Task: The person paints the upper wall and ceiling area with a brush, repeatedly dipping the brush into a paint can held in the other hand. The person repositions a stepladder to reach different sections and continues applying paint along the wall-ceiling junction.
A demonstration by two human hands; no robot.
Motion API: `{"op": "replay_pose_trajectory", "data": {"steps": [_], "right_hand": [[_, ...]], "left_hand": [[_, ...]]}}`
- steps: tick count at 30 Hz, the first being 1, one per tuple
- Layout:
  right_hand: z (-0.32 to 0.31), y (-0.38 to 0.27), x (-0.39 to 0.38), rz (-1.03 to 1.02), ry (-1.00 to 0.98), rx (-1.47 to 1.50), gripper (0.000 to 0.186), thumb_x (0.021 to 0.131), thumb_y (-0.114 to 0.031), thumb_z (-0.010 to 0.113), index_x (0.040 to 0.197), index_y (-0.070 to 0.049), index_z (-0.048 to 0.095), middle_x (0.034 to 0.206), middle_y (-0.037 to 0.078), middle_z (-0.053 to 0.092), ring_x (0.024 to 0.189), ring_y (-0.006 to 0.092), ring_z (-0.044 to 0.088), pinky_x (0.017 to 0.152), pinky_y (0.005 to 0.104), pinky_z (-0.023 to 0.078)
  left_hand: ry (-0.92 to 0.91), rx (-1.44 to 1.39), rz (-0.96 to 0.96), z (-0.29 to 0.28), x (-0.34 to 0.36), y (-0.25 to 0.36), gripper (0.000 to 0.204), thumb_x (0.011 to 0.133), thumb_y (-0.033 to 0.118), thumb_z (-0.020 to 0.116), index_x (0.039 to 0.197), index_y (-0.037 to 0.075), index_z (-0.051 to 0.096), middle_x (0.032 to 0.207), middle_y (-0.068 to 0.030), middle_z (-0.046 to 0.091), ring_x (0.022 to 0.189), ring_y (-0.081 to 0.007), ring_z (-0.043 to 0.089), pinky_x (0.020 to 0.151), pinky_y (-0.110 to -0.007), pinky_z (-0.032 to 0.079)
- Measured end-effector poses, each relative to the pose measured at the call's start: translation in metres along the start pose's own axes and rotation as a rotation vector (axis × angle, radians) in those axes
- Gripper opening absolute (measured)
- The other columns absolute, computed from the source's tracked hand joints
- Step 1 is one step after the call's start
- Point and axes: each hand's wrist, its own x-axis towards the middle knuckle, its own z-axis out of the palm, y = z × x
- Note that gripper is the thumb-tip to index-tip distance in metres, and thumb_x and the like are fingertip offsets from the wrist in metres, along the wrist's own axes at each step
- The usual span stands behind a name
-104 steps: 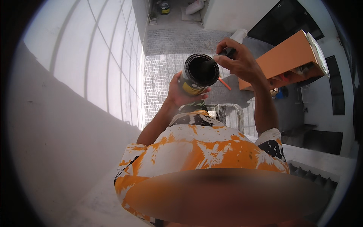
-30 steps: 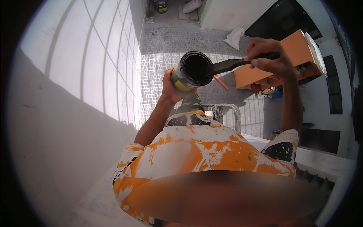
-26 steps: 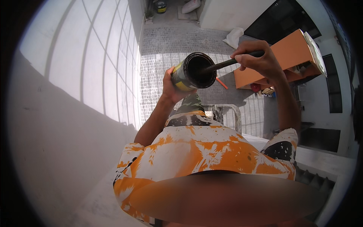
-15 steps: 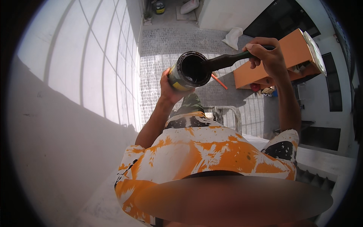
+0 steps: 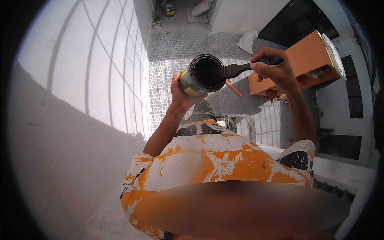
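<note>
My left hand (image 5: 180,96) is wrapped round the side of an open can (image 5: 192,84) with a dark, wet-looking inside and a yellow-and-dark label, tilted a little. My right hand (image 5: 272,68) grips the handle of a dark, flat paintbrush (image 5: 238,70), held almost level across from the right. The brush's head reaches over the can's right rim into the opening; its tip is hard to make out against the dark inside. Below the can are my camouflage-clad leg and my white-and-orange shirt.
A pale wall (image 5: 72,100) rises on the left. An orange cabinet (image 5: 300,56) stands at the right on grey paving (image 5: 168,48), with an orange bar (image 5: 234,88) nearby. A white sack (image 5: 247,42), a bucket (image 5: 169,10) and a metal frame (image 5: 248,120) below me also show.
Over the last seconds the can has shifted slightly left and the right hand has moved right. Since half a second ago that hand and brush have moved slightly left and down.
</note>
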Motion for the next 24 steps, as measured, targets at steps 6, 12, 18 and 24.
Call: {"op": "replay_pose_trajectory", "data": {"steps": [6, 12, 18, 24], "right_hand": [[-0.01, -0.014, -0.004, 0.047, -0.005, -0.087, 0.009, 0.082, -0.003, 0.074, 0.087, 0.003, 0.07, 0.077, 0.005, 0.065, 0.056, 0.0096, 0.066, 0.051, 0.0208, 0.052], [-0.025, -0.022, -0.017, -0.036, 0.043, 0.011, 0.014, 0.082, -0.01, 0.078, 0.085, 0.001, 0.07, 0.076, 0.004, 0.068, 0.059, 0.0075, 0.065, 0.05, 0.0214, 0.054], [-0.002, -0.005, -0.024, 0.0, 0.288, 0.325, 0.033, 0.091, -0.026, 0.079, 0.072, -0.003, 0.064, 0.063, 0.006, 0.064, 0.05, 0.01, 0.061, 0.041, 0.025, 0.051], [0.0, 0.022, -0.032, 0.058, 0.438, 0.252, 0.035, 0.094, -0.028, 0.075, 0.07, -0.005, 0.063, 0.059, 0.004, 0.059, 0.05, 0.0091, 0.058, 0.043, 0.0255, 0.048]], "left_hand": [[0.093, 0.331, 0.151, -0.019, 0.004, -0.012, 0.06, 0.1, 0.055, 0.035, 0.135, 0.015, 0.062, 0.133, -0.0128, 0.064, 0.12, -0.0337, 0.063, 0.089, -0.06, 0.054], [-0.095, 0.031, -0.074, -0.022, 0.021, -0.007, 0.085, 0.089, 0.069, 0.045, 0.148, 0.008, 0.049, 0.134, -0.0241, 0.058, 0.111, -0.0416, 0.062, 0.089, -0.053, 0.058], [-0.028, 0.209, 0.002, -0.034, 0.047, 0.0, 0.081, 0.089, 0.067, 0.041, 0.144, 0.008, 0.054, 0.131, -0.0229, 0.06, 0.111, -0.0424, 0.06, 0.086, -0.05, 0.055], [-0.098, 0.25, -0.058, -0.021, 0.054, -0.014, 0.078, 0.091, 0.064, 0.038, 0.142, 0.007, 0.055, 0.128, -0.0219, 0.061, 0.109, -0.0414, 0.06, 0.084, -0.049, 0.055]]}}
